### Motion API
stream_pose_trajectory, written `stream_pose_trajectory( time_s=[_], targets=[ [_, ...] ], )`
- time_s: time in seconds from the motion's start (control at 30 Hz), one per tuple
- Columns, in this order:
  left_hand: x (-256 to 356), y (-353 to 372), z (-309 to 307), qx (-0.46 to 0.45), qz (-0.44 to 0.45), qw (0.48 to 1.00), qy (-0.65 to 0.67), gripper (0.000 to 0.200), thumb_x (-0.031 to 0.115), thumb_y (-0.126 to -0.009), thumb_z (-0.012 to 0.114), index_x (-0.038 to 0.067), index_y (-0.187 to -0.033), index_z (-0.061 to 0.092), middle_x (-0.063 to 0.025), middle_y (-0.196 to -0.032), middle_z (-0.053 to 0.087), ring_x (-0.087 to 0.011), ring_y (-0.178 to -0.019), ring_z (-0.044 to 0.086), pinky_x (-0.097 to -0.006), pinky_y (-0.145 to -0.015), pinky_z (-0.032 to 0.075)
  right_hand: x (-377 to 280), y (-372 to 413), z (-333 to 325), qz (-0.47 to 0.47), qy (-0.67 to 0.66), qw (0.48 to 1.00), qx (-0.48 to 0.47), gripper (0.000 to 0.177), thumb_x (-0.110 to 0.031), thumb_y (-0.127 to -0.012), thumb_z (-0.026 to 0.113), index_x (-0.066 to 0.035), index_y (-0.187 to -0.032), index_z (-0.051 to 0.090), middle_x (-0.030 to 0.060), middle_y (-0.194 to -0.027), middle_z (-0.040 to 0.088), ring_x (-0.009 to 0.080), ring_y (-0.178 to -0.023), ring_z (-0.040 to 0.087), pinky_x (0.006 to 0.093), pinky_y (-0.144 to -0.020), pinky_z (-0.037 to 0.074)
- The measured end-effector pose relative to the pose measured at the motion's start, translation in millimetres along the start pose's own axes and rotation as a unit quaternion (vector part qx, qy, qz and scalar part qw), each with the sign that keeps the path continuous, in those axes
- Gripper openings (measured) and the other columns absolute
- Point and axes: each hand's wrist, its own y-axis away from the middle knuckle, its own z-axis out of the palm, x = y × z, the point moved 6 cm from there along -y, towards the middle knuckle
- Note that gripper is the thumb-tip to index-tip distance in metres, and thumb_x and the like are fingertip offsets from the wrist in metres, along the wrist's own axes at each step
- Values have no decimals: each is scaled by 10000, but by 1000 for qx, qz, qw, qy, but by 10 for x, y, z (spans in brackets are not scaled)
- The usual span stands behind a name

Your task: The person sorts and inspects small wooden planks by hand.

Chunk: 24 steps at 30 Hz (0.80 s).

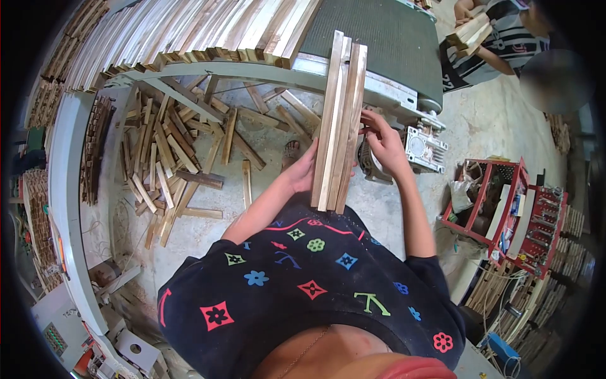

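A small bundle of wooden strips (338, 126) stands out lengthwise before my chest, its far end overlapping the conveyor edge in view. My left hand (304, 169) is closed around the bundle from the left, and fingertips show past its right side. My right hand (384, 140) is at the right edge of the bundle, fingers bent against the outer strip; part of its grip is hidden. The strips differ in tone, from pale to brown.
A row of wooden strips (208, 31) lies along the bench beside a green conveyor belt (379, 44). Loose offcuts (170, 151) are heaped on the floor below. A motor (424, 148), a red tool rack (536, 221) and another person holding wood (499, 44) are to the right.
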Motion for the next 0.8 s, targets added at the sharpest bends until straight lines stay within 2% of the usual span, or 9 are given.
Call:
stream_pose_trajectory(
  time_s=[0.07,0.13,0.3,0.4,0.53,0.6,0.7,0.77,0.8],
  targets=[
    [4,15,-10,1,-7,1000,17,931,771,-943,308,118,-1602,229,-274,-1555,357,-439,-1416,401,-540,-1168,355,-247,-169,-97,-66,286,955,-45,454,-95,-880,649,-25,-1316,544,187,-1473,492,289,-1278,539,383,-997,472],
    [33,39,35,-5,-2,999,33,921,774,-938,293,112,-1578,295,-215,-1481,473,-362,-1330,520,-497,-1094,452,-557,-240,-31,-246,531,810,-34,463,-180,-828,741,-33,-1233,574,191,-1525,422,313,-1360,465,427,-1076,408],
    [102,95,-55,-16,13,999,31,953,789,-924,298,88,-1569,295,-205,-1437,513,-362,-1300,551,-490,-1084,459,-689,-544,97,-370,599,690,-170,589,-251,-763,773,-105,-1275,520,159,-1611,306,299,-1438,377,436,-1181,299],
    [158,165,-52,9,13,1000,0,975,801,-916,286,71,-1562,296,-198,-1402,536,-364,-1287,563,-484,-1088,456,-1023,-625,516,-565,577,535,-249,605,-207,-795,743,-145,-1330,467,173,-1595,322,294,-1445,367,427,-1172,330],
    [298,336,-28,79,9,992,-98,950,757,-947,294,35,-1564,272,-270,-1472,457,-438,-1326,508,-515,-1116,436,-1044,-804,897,-367,539,538,-534,578,-117,-810,710,-133,-1327,452,139,-1428,507,327,-1361,463,403,-1207,343],
    [540,633,-11,141,41,964,-220,939,746,-953,295,40,-1570,259,-278,-1485,441,-442,-1321,511,-509,-1109,447,-1231,-881,776,-422,503,639,-402,730,-162,-698,829,-102,-1331,470,111,-1224,597,314,-1169,574,442,-1091,448],
    [987,1341,352,208,251,945,18,970,827,-891,352,85,-1515,375,-175,-1445,518,-277,-1259,585,-454,-1019,518,-1879,-746,428,-439,382,796,-166,800,-227,-600,900,-55,-1275,506,141,-1122,622,328,-1040,619,434,-910,514],
    [1358,1267,639,174,370,891,-194,1038,843,-862,419,58,-1534,318,-154,-1456,510,-277,-1282,549,-435,-1043,475,-2126,-594,254,-299,356,885,-35,803,-340,-623,884,-17,-1260,518,199,-1178,613,347,-1114,617,448,-940,503],
    [1414,862,671,-15,303,851,-429,1129,847,-845,455,13,-1571,228,-162,-1537,428,-301,-1374,460,-467,-1125,388,-2197,-505,236,-247,319,914,51,821,-375,-628,874,0,-1264,516,212,-1199,607,348,-1143,608,454,-952,494]
  ],
)
